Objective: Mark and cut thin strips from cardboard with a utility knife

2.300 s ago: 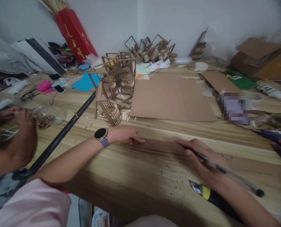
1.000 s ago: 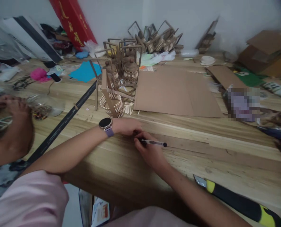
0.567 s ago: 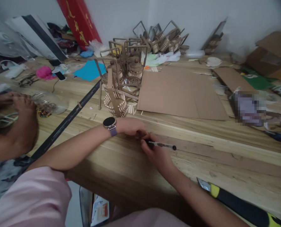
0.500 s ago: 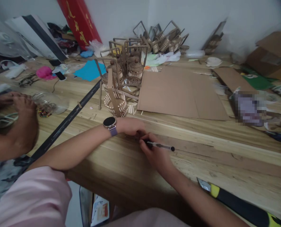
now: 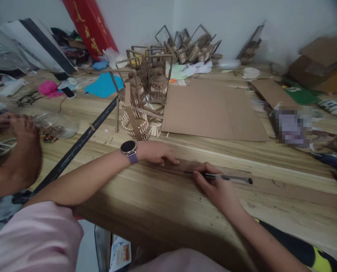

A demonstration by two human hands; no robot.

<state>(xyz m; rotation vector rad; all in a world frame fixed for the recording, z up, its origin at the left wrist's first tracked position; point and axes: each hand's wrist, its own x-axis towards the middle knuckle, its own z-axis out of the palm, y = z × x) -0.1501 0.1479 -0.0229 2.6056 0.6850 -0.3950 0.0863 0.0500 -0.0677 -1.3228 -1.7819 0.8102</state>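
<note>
A long brown cardboard strip [image 5: 270, 185] lies flat across the wooden table [image 5: 168, 211] in front of me. My left hand [image 5: 157, 152], with a watch on its wrist, presses flat on the strip's left end, fingers stretched out. My right hand [image 5: 216, 187] is closed round a pen [image 5: 227, 177] that lies low along the strip, its tip pointing left toward my left hand.
Small wooden stick lanterns [image 5: 140, 109] stand just behind my left hand, beside a cardboard sheet [image 5: 213, 109]. A black bar [image 5: 72, 155] runs diagonally at left. Another person's hand [image 5: 20, 143] rests by a glass jar [image 5: 55, 128]. A yellow-black knife [image 5: 312, 257] lies under my right forearm.
My right hand has slid the pen rightward along the strip, away from my left hand. My left fingers have spread flatter on the strip. The camera view shifted slightly.
</note>
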